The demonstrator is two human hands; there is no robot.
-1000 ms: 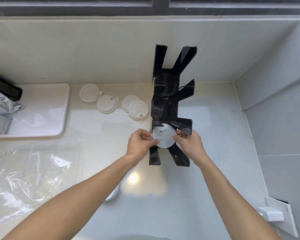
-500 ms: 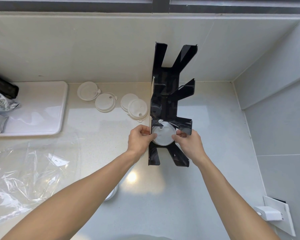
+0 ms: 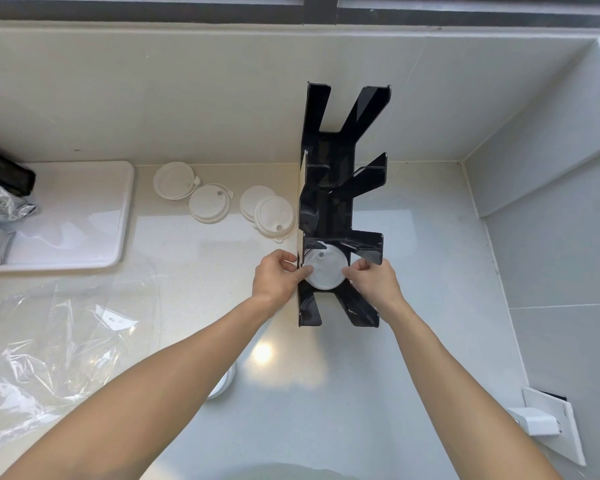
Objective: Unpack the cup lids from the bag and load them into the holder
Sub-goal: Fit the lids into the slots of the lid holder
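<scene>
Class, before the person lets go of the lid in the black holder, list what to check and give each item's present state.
1. Both hands on the lid: left hand and right hand pinch its edges: ok.
2. Lid inside holder's nearest slot: ok.
3. Lid fully seated: cannot tell.
4. Holder upright on the counter: ok.
5. Loose lids left of holder, in reach: ok.
6. Plastic bag emptied: cannot tell.

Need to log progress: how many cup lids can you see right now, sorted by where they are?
In the black holder, held by both hands (left hand, right hand): 1 lid
Loose on the counter behind, left of the holder: 4 lids
Partly hidden under the left forearm: 1 lid
Total: 6
</scene>
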